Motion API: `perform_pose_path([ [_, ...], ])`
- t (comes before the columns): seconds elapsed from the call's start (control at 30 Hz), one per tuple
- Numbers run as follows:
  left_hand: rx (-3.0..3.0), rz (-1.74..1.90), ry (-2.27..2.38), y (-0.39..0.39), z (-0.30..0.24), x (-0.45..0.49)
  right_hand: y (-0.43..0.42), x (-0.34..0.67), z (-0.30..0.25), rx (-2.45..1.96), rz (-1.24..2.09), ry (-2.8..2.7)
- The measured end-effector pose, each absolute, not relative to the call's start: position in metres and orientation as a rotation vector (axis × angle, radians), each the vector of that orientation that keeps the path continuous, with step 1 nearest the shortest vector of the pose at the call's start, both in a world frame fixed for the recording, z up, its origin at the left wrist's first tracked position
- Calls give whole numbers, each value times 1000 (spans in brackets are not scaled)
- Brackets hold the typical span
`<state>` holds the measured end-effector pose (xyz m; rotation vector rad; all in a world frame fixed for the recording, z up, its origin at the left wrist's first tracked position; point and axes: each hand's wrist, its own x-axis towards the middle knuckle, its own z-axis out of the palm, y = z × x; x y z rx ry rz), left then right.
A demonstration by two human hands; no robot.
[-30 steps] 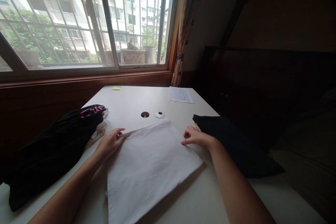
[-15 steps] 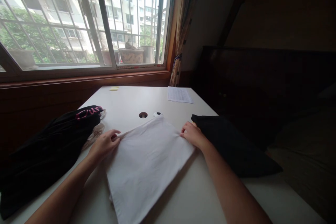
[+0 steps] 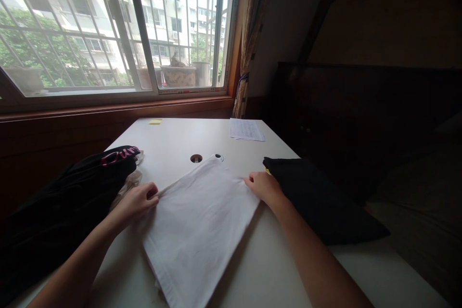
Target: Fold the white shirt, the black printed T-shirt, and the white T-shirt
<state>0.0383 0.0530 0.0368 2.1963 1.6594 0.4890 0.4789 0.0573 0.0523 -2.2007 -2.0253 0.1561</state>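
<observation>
A folded white cloth garment (image 3: pixel 202 221) lies slantwise on the white table (image 3: pixel 288 260), one corner pointing toward the window. At its left edge, my left hand (image 3: pixel 139 198) pinches the fabric, fingers curled. My right hand (image 3: pixel 265 186) grips the opposite edge between thumb and fingers, drawing small creases there. What kind of garment it is, I cannot tell. Close to my left hand is a heap of black clothing (image 3: pixel 72 197) with pink lettering, and some beige fabric (image 3: pixel 128 185) pokes out beside it. Just past my right hand rests a folded black garment (image 3: pixel 321 207).
Toward the far edge lie sheets of paper (image 3: pixel 247 130) and a yellow sticky note (image 3: pixel 155 121). A round cable hole (image 3: pixel 196 159) and a small white round object (image 3: pixel 218 157) sit just beyond the cloth. A barred window (image 3: pixel 108 29) and a curtain (image 3: pixel 247 43) stand behind.
Both hands have shifted slightly left with the white cloth. The far corner now covers more of the small round object, and my right hand's fingers are more tightly curled.
</observation>
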Motion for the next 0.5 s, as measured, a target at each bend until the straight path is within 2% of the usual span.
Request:
perform_pose_path([
  [0.1,2132,497,1695,54,36,34,55,480,53,-2162,309,-2069],
  [0.33,2077,516,1737,60,33,17,50,486,50,-2084,1189,-2032],
  [0.5,2075,527,1760,60,33,14,50,506,52,-2140,1424,-1981],
])
